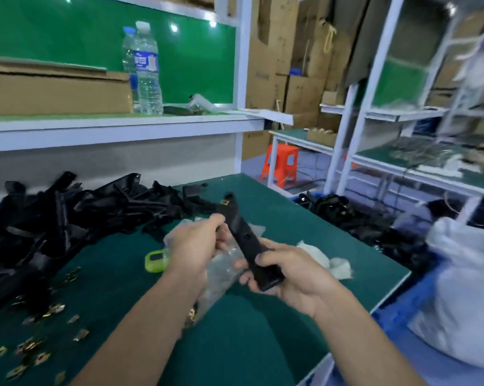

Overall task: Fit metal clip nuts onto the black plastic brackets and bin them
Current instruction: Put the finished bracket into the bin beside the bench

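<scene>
A worker holds one black plastic bracket point(241, 227) above the green counter point(263, 344) with both hands. The right hand point(288, 277) has its fingers point(266, 259) curled tight round the near end, and the left hand point(196, 243) closes its fingers point(217, 220) on the middle of the strip. Beyond the left fingertips, at the far tip of the bracket, sits a brass-coloured clip nut point(223, 202) — the blur hides whether it is pushed fully home.

That is the likely weak point. A clip only half seated could spring off when the piece is tossed toward the blue bin point(316, 195), well out past the right fingers. The left grip sits short of the clip, so any final push may skew it.

Under both hands lies a crumpled plastic bag point(221, 271). Loose clip nuts point(40, 355) are scattered far left of the fingers — a sweeping forearm could send some off the counter. The bracket pile point(54, 215) waits beyond them.
</scene>
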Demonstrator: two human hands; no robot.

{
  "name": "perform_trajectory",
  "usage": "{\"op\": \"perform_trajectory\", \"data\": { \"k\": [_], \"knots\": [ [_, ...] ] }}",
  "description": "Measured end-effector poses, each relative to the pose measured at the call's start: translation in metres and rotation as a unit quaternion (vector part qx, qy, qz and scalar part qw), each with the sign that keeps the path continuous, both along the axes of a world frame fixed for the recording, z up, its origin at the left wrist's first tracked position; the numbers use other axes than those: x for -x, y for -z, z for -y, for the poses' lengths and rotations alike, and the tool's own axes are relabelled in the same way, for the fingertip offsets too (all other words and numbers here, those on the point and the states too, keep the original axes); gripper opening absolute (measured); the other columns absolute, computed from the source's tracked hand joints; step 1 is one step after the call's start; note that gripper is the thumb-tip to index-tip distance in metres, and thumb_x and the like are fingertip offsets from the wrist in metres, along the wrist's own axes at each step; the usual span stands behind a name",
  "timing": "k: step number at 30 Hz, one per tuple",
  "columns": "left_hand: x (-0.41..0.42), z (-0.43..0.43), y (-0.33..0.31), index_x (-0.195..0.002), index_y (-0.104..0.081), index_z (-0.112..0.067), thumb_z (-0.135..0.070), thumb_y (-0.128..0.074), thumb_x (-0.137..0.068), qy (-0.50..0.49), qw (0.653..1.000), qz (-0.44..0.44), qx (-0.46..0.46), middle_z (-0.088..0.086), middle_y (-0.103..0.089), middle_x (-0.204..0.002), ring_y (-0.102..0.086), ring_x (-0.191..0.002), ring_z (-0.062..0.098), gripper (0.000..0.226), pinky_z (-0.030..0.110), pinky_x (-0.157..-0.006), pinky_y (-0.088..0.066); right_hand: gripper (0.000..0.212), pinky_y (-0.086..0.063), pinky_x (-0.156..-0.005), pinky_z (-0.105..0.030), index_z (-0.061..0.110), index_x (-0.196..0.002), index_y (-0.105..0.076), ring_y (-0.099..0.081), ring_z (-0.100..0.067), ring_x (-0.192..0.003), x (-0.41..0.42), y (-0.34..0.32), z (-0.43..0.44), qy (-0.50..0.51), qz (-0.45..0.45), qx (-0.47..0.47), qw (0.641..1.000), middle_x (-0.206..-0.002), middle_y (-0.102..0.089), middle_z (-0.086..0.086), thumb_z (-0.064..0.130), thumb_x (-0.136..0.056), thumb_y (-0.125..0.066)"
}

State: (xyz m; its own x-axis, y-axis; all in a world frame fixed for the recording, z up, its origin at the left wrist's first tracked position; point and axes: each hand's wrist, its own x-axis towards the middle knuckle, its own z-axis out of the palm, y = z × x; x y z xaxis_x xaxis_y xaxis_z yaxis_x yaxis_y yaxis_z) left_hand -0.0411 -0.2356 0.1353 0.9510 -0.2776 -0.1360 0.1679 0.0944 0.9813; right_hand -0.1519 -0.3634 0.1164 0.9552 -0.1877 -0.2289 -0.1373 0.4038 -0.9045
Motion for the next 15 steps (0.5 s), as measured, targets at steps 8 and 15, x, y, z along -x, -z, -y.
{"op": "perform_trajectory", "data": {
  "k": [8,15],
  "knots": [
    [0.046,0.158,0.021,-0.061,-0.062,-0.014,-0.018,-0.063,-0.084,0.143,0.987,0.01,-0.068,0.002,-0.067,-0.057,-0.052,-0.05,0.017,0.023,0.027,-0.051,-0.033,0.023,-0.059,-0.058,-0.031,-0.007,-0.117,-0.058,-0.073,-0.031,-0.07,0.089,0.023,0.085,0.275,-0.021,-0.059,0.959,-0.096,-0.074,-0.029,-0.007,-0.1,-0.042],
    [0.063,0.235,0.053,-0.079,-0.071,-0.009,-0.015,-0.069,-0.087,0.202,0.972,-0.102,-0.066,0.005,-0.071,-0.066,-0.056,-0.057,0.017,0.01,0.028,-0.054,-0.039,0.015,-0.057,-0.051,-0.03,-0.015,-0.1,-0.061,-0.067,-0.029,-0.056,0.114,0.045,0.131,0.35,-0.087,-0.09,0.928,-0.079,-0.071,-0.029,-0.004,-0.094,-0.053]
  ]
}}
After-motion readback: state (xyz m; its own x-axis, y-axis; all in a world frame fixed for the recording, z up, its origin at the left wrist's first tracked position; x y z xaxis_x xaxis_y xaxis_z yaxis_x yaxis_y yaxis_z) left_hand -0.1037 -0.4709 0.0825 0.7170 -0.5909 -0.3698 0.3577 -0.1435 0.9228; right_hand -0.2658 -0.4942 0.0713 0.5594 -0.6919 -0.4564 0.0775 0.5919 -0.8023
